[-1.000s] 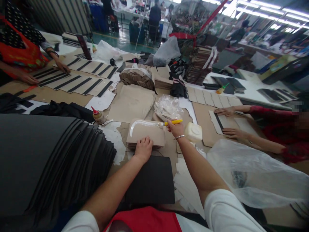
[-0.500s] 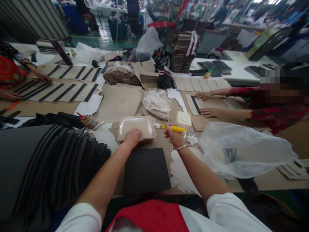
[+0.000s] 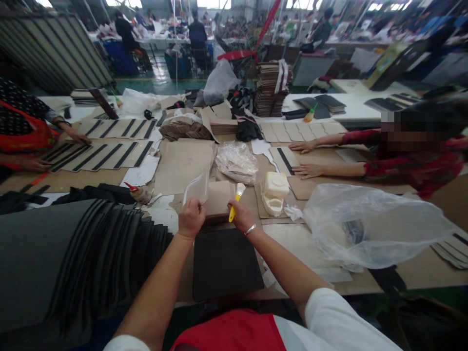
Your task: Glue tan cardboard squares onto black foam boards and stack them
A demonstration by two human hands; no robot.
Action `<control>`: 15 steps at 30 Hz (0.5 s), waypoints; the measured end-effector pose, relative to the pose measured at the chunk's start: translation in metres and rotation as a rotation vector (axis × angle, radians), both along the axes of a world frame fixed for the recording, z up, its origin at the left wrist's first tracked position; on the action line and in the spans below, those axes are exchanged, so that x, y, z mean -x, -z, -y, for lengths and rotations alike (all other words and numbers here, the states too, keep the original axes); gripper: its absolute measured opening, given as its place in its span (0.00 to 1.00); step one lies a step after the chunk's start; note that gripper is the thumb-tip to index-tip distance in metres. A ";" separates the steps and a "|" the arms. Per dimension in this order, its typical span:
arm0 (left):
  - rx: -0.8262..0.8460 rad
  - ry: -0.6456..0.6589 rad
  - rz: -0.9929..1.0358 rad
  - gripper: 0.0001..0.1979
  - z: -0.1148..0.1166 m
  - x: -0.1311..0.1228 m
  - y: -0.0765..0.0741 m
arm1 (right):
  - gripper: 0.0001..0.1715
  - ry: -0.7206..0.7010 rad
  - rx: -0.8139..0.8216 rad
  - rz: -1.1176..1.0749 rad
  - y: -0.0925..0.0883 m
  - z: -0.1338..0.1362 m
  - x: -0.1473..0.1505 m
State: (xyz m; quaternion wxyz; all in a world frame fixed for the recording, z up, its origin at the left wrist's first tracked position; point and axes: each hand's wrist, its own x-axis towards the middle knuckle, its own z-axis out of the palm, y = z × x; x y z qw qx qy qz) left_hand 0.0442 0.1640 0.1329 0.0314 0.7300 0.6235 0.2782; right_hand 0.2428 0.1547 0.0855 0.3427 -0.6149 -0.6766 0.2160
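Note:
My left hand point(image 3: 192, 217) is closed on the near edge of a beige cardboard piece point(image 3: 197, 187), lifted and tilted at the left of a small cardboard stack point(image 3: 220, 197). White glue lines its border. In my right hand point(image 3: 239, 214) is a yellow-handled paintbrush point(image 3: 236, 202), its pale bristles pointing up and away from me, beside the stack's right edge. A cut-open cream plastic jug point(image 3: 275, 192) stands to the right of the brush. Just in front of the stack lies a black rectangular panel point(image 3: 227, 265).
Black sheets point(image 3: 109, 263) are piled at the left, near a red-tipped glue bottle point(image 3: 137, 192). A clear plastic bag point(image 3: 373, 224) lies at the right. Co-workers' hands rest on striped boards on both sides; a tall board stack point(image 3: 272, 87) stands behind.
My left hand has lifted the glued cardboard piece off the stack and moved left. My right hand has shifted left and the brush has turned from level to upright. The view has tilted up.

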 end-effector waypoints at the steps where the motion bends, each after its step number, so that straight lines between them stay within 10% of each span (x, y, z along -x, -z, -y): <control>1: -0.068 -0.079 0.104 0.03 0.008 0.003 -0.006 | 0.09 -0.003 0.003 0.067 -0.003 -0.001 0.006; 6: -0.152 -0.327 0.696 0.09 0.043 0.005 -0.031 | 0.11 0.091 -0.060 -0.104 -0.030 0.006 0.024; 11: 0.009 -0.227 1.407 0.16 0.066 -0.020 -0.030 | 0.13 0.219 -0.037 -0.174 -0.039 0.026 0.018; 15: 0.164 -0.152 1.579 0.20 0.084 -0.039 -0.023 | 0.15 0.291 -0.026 -0.232 -0.032 0.043 -0.001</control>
